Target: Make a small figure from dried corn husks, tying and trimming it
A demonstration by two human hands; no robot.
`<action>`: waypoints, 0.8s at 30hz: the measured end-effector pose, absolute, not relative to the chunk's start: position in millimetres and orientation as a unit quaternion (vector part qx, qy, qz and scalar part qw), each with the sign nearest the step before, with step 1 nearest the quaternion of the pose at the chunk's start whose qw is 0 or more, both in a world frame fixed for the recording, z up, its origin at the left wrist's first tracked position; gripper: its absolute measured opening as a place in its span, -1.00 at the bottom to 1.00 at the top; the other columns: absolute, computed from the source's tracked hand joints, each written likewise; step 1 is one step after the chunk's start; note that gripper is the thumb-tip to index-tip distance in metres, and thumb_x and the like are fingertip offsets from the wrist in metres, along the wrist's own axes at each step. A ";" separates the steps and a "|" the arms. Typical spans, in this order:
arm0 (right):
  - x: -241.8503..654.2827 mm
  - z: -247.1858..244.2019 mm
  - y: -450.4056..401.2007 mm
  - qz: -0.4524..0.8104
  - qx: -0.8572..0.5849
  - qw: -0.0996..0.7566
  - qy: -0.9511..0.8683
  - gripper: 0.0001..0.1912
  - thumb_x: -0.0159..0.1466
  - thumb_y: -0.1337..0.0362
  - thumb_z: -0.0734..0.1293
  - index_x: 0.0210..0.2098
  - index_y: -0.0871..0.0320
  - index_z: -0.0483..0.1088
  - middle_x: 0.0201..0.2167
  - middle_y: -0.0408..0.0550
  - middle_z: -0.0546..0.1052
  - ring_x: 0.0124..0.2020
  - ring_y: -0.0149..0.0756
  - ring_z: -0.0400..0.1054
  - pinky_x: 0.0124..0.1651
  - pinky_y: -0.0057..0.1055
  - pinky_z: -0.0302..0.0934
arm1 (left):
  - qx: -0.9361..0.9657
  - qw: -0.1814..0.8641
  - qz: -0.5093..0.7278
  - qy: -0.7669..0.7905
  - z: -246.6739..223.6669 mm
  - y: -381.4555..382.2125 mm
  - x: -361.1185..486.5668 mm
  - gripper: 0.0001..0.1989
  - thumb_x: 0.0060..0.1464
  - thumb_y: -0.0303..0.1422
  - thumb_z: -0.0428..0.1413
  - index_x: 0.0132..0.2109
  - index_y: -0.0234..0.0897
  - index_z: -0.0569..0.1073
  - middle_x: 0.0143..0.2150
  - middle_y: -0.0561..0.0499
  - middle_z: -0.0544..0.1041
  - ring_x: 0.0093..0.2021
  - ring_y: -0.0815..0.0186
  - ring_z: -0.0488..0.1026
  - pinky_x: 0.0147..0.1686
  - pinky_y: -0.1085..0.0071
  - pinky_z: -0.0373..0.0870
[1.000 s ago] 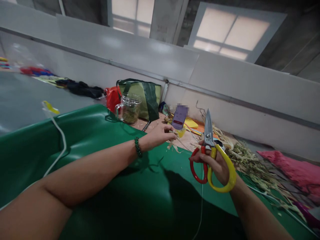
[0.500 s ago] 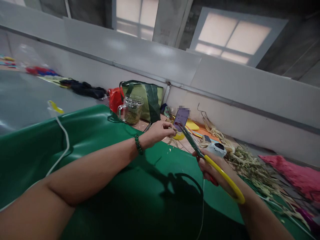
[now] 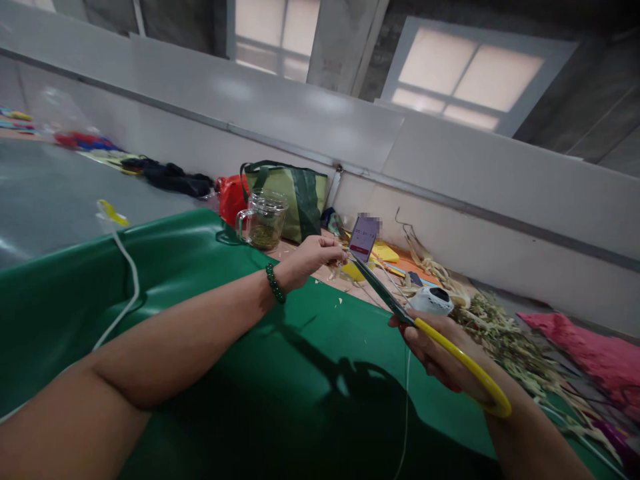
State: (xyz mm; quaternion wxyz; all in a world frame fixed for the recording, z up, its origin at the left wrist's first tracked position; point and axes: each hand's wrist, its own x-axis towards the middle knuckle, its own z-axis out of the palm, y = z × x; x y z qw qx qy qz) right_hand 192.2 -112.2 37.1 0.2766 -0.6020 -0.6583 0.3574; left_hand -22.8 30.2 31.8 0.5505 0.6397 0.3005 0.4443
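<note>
A: Which reference applies?
B: Use the phone (image 3: 364,237). It stands tilted, with digits and a red bar on its screen. Take all positions from it, as you see it.

A: State of the left hand?
B: Your left hand (image 3: 311,257) is left of the phone and slightly lower. Thumb and fingers are closed in a pinch on a pale fibrous piece (image 3: 345,250), located near the phone's lower left corner. Your fingertips partly cover this piece. A green bead bracelet (image 3: 275,283) circles your wrist, farther left and below the phone.

A: State of the right hand?
B: Your right hand (image 3: 435,337) is below and to the right of the phone, gripping the scissors (image 3: 397,307) by their handles, one yellow, one red. The blades point up and left; their tips lie just below the phone's lower left corner, beside the pinched piece. You view the blades nearly edge-on: their opening, and any contact with the piece, cannot be determined.

A: Surrounding items?
B: Left of the phone: a glass mug (image 3: 263,223) and a green bag (image 3: 307,207). Right of the phone: a white object (image 3: 431,301) with a dark opening, then dried plant strands (image 3: 505,333), then a pink cloth (image 3: 585,347). Nearer to you than the phone: a green sheet (image 3: 345,333) beneath your forearms.
</note>
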 end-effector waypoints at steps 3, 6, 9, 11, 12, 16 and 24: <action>195.6 34.2 -110.4 0.358 -0.596 0.271 -0.666 -0.39 0.17 -0.27 0.22 -0.23 0.20 0.35 -0.68 -0.33 0.13 -0.77 -0.60 -0.02 -0.81 -0.64 -0.13 | 0.642 0.546 0.444 0.305 33.0 28.8 -23.4 -0.91 -0.15 -0.47 0.13 -0.56 -0.36 0.44 -0.52 0.02 0.42 -0.43 0.43 0.30 -0.36 0.50 0.24; 199.9 30.0 -107.6 0.360 -0.582 0.269 -0.678 -0.42 0.19 -0.25 0.22 -0.23 0.19 0.34 -0.69 -0.34 0.14 -0.80 -0.59 -0.03 -0.83 -0.63 -0.13 | 0.644 0.543 0.441 0.309 33.7 28.0 -23.5 -0.91 -0.14 -0.47 0.13 -0.55 -0.37 0.45 -0.51 0.02 0.43 -0.44 0.43 0.29 -0.37 0.50 0.24; 200.6 28.7 -106.9 0.355 -0.572 0.270 -0.688 -0.44 0.20 -0.24 0.22 -0.28 0.18 0.34 -0.70 -0.33 0.14 -0.80 -0.59 -0.02 -0.83 -0.62 -0.14 | 0.645 0.540 0.438 0.316 33.9 27.7 -23.3 -0.91 -0.15 -0.48 0.12 -0.55 -0.37 0.45 -0.52 0.02 0.43 -0.44 0.43 0.29 -0.38 0.50 0.22; 198.8 30.1 -108.1 0.350 -0.574 0.274 -0.688 -0.45 0.20 -0.24 0.23 -0.31 0.18 0.34 -0.71 -0.34 0.12 -0.79 -0.59 -0.03 -0.81 -0.63 -0.15 | 0.644 0.541 0.438 0.318 34.1 27.4 -23.1 -0.91 -0.15 -0.48 0.12 -0.56 -0.37 0.45 -0.52 0.02 0.42 -0.44 0.43 0.28 -0.38 0.50 0.21; 197.5 31.2 -108.9 0.348 -0.576 0.276 -0.686 -0.45 0.20 -0.24 0.22 -0.32 0.18 0.34 -0.71 -0.34 0.11 -0.79 -0.59 -0.04 -0.81 -0.62 -0.16 | 0.643 0.543 0.437 0.318 34.3 27.2 -22.9 -0.90 -0.16 -0.49 0.12 -0.57 -0.37 0.44 -0.53 0.02 0.42 -0.45 0.43 0.28 -0.39 0.50 0.21; 194.3 34.7 -111.4 0.349 -0.577 0.276 -0.684 -0.44 0.20 -0.27 0.20 -0.34 0.17 0.31 -0.70 -0.34 0.11 -0.79 -0.60 -0.06 -0.80 -0.62 -0.19 | 0.636 0.549 0.438 0.320 35.5 26.7 -22.0 -0.90 -0.17 -0.50 0.11 -0.58 -0.37 0.43 -0.55 0.03 0.40 -0.46 0.43 0.28 -0.38 0.50 0.21; 200.3 30.8 -108.4 0.354 -0.549 0.254 -0.714 -0.52 0.29 -0.18 0.16 -0.39 0.14 0.26 -0.72 -0.34 0.12 -0.82 -0.61 -0.05 -0.83 -0.59 -0.21 | 0.646 0.541 0.433 0.321 36.8 25.2 -23.3 -0.89 -0.15 -0.49 0.12 -0.58 -0.36 0.45 -0.54 0.02 0.42 -0.45 0.42 0.29 -0.38 0.50 0.23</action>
